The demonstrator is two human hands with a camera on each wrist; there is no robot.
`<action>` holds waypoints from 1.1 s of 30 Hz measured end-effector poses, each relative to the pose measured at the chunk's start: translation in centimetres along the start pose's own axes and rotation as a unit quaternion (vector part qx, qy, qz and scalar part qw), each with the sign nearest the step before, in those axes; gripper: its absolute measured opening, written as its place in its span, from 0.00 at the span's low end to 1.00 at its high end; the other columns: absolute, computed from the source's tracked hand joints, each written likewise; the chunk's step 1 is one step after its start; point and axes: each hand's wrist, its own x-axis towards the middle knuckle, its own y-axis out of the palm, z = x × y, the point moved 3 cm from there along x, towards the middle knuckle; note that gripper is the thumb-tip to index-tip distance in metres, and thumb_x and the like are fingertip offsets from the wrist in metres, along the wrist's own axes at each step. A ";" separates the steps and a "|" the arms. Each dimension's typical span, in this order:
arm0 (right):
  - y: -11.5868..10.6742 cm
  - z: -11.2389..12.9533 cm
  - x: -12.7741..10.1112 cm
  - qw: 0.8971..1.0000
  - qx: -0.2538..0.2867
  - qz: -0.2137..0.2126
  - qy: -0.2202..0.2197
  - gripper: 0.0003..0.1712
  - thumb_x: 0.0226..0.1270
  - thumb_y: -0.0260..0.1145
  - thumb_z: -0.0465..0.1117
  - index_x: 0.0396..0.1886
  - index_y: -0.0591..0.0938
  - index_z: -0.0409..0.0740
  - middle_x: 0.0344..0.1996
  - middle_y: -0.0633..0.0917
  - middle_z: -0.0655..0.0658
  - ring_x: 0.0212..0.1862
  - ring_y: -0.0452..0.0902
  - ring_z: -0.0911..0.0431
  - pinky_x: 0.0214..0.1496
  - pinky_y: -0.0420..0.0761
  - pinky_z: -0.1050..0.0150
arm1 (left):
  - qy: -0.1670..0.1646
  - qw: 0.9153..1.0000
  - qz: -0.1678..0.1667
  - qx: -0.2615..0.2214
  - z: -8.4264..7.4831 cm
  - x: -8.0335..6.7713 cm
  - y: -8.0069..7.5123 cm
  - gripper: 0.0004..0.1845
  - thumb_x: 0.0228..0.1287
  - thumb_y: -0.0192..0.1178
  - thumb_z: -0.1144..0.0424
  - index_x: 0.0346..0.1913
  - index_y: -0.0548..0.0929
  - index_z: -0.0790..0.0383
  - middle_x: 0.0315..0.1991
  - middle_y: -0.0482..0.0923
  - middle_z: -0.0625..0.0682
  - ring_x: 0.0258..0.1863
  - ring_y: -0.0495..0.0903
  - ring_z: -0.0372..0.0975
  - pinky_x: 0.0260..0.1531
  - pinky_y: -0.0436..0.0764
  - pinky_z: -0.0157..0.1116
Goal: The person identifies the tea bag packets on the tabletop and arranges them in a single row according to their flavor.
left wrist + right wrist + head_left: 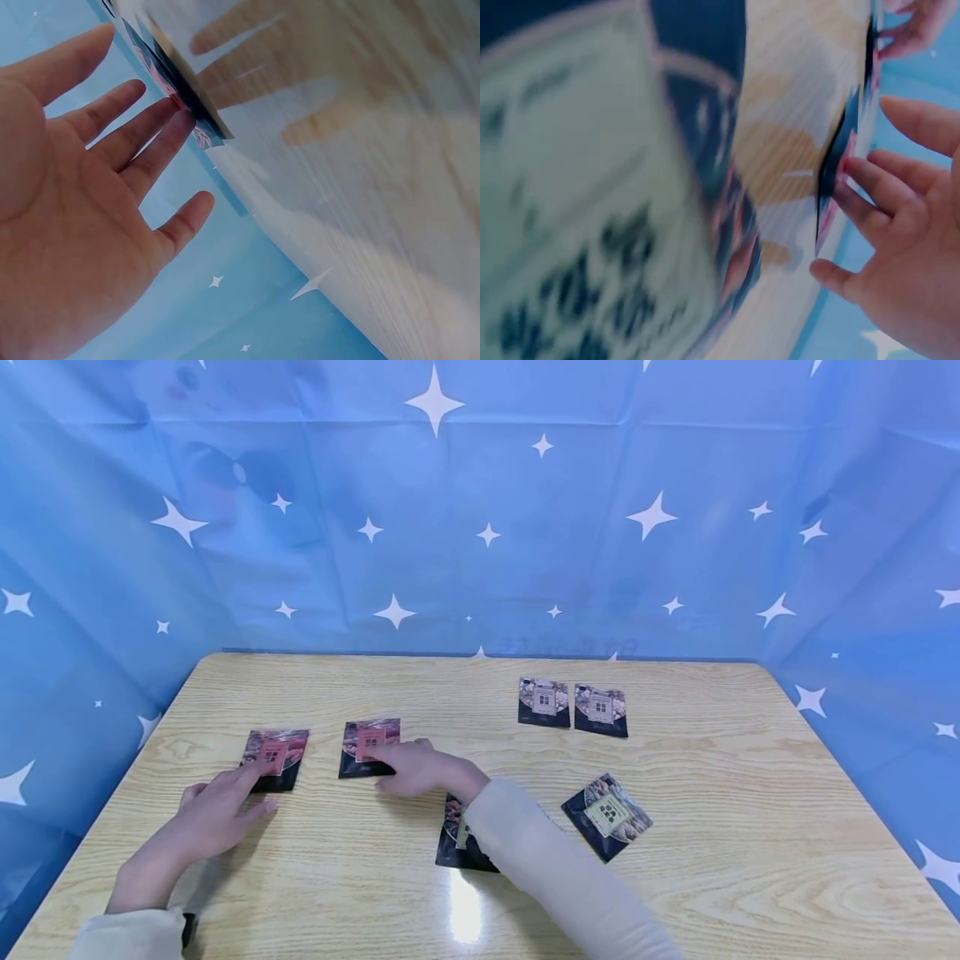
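Two dark sachets with red labels lie flat on the left half of the table. On the farther-left sachet (295,748), the fingertips of my left hand (213,817) rest, fingers mostly straight. My right hand (417,768) touches the label of the other red-label sachet (382,732) with its fingertips. In the left wrist view the left palm (82,202) faces the camera, fingers spread and tips at the sachet. The right wrist view shows the right hand (907,225) likewise extended, fingertips against its sachet (834,169).
A green-label sachet (453,842) lies partly hidden under my right forearm. Another green-label sachet (607,817) sits tilted to its right. Two sachets with pale purple labels (543,702) lie side by side at the back. A blue star-patterned cloth (480,568) hangs behind the wooden table (750,860).
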 end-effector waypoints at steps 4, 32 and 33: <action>0.7 1.0 0.6 1.000 -0.005 0.000 -0.003 0.32 0.69 0.54 0.44 0.71 0.57 0.49 0.68 0.61 0.49 0.68 0.54 0.57 0.68 0.49 0.49 | 0.000 1.000 0.000 0.004 -0.1 0.1 0.0 0.29 0.64 0.55 0.57 0.64 0.62 0.68 0.61 0.58 0.72 0.57 0.59 0.66 0.45 0.56 0.63; 0.3 1.6 -0.3 0.999 0.023 -0.040 -0.018 0.34 0.70 0.53 0.47 0.72 0.53 0.50 0.68 0.59 0.50 0.65 0.61 0.56 0.67 0.51 0.46 | 0.036 0.999 -0.010 -0.022 -0.3 0.0 -0.1 0.28 0.64 0.55 0.62 0.62 0.62 0.74 0.59 0.58 0.76 0.56 0.58 0.68 0.52 0.60 0.62; -0.2 1.3 -0.7 0.998 0.032 -0.046 -0.019 0.35 0.69 0.54 0.47 0.72 0.53 0.50 0.68 0.59 0.49 0.64 0.61 0.54 0.67 0.50 0.45 | 0.040 0.999 -0.010 -0.029 -0.3 0.0 -0.1 0.28 0.64 0.55 0.63 0.62 0.63 0.74 0.59 0.58 0.77 0.56 0.57 0.68 0.53 0.60 0.61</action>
